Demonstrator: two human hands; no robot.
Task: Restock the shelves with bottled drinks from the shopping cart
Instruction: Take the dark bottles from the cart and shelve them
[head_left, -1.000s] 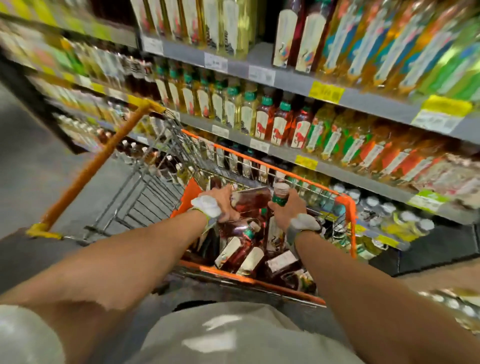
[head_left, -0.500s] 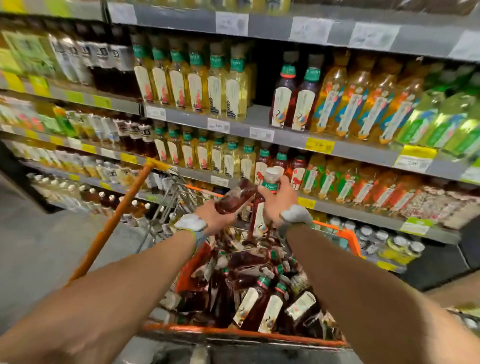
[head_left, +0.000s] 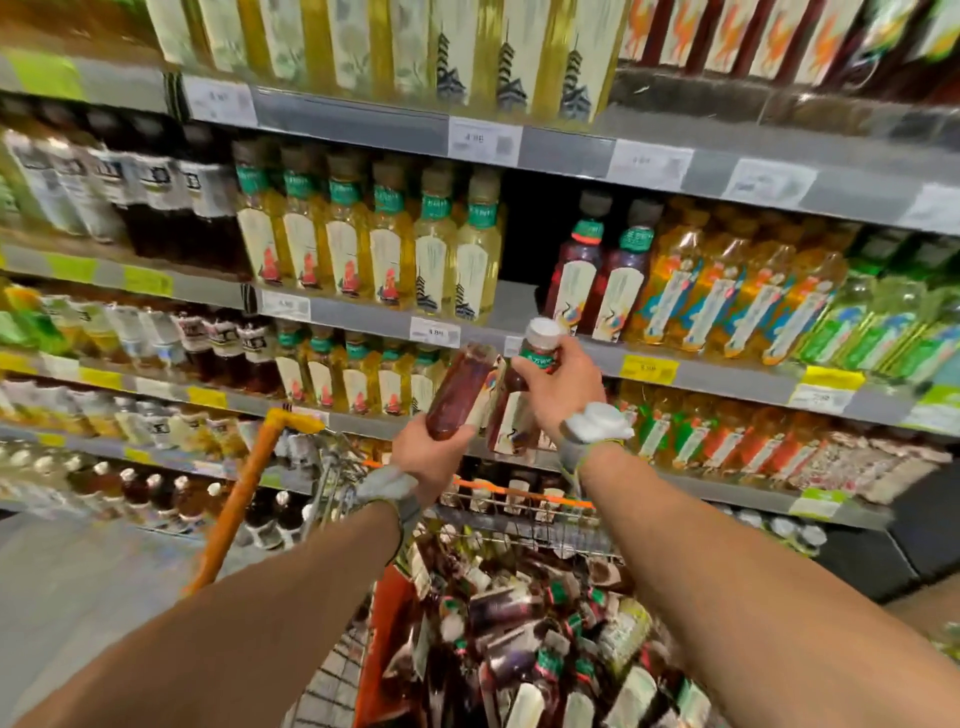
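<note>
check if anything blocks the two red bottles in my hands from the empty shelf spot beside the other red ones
Nothing visible does. The empty spot between the yellow bottles and the shelved red bottles is open in front; the left bottle and right bottle only need to clear the shelf edge.

Shelves (head_left: 571, 156) packed with bottles, cart (head_left: 387, 639) on floor (head_left: 78, 597).
Along the middle shelf (head_left: 363, 314), left to right: dark bottles (head_left: 156, 208), yellow bottles (head_left: 384, 244) upright in a row, a dark gap, two red bottles (head_left: 597, 275) side by side, then orange bottles (head_left: 727, 291) and green bottles (head_left: 883, 322). Price tags (head_left: 435, 332) on its grey rim. In the cart, heaped bottles (head_left: 519, 649) lying at all angles.
</note>
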